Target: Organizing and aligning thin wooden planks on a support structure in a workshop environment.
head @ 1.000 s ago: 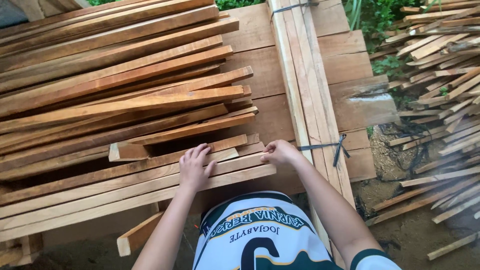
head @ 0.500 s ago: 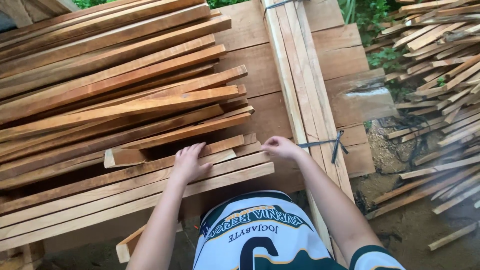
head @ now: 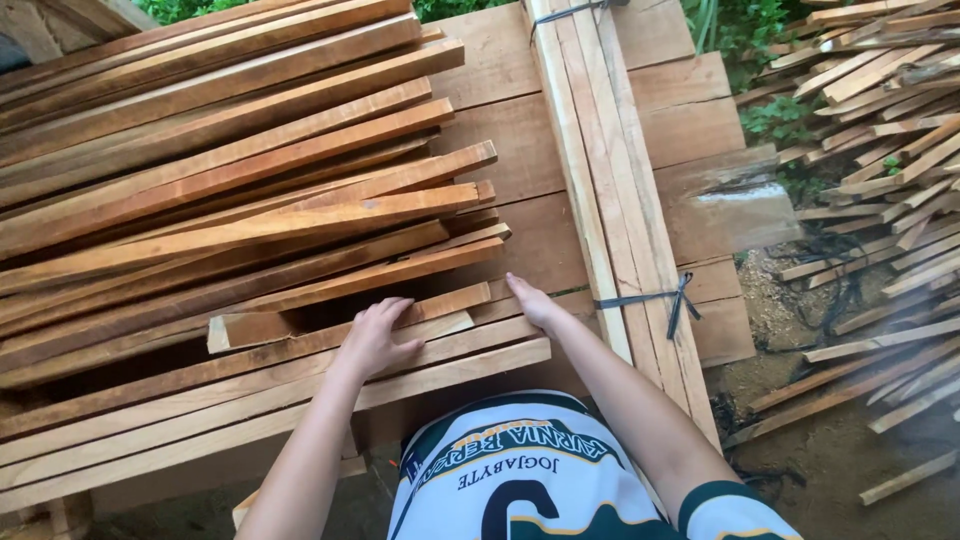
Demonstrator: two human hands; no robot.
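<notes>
Currently, step: sorting through a loose pile of wooden slats (head: 230, 200) on a plank desk (head: 700, 190).
Left hand: (head: 375, 338) spread flat, fingers wide, pressing on a slat (head: 330, 335) at the front of the pile; holding nothing.
Right hand: (head: 535, 303) open, palm down on the slat ends, just beside a strapped bundle (head: 625, 220).
Next move, judged: closing both hands around one slat so it slides free of its neighbours.
Surroundings: more offcuts (head: 880, 150) heaped on the ground to the right.

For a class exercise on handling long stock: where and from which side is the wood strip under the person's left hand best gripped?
Probably at its near right end, from above. The strip lies flat atop the stack, that end free near the right hand; the left hand already rests on it, and its far length runs under other strips.
</notes>
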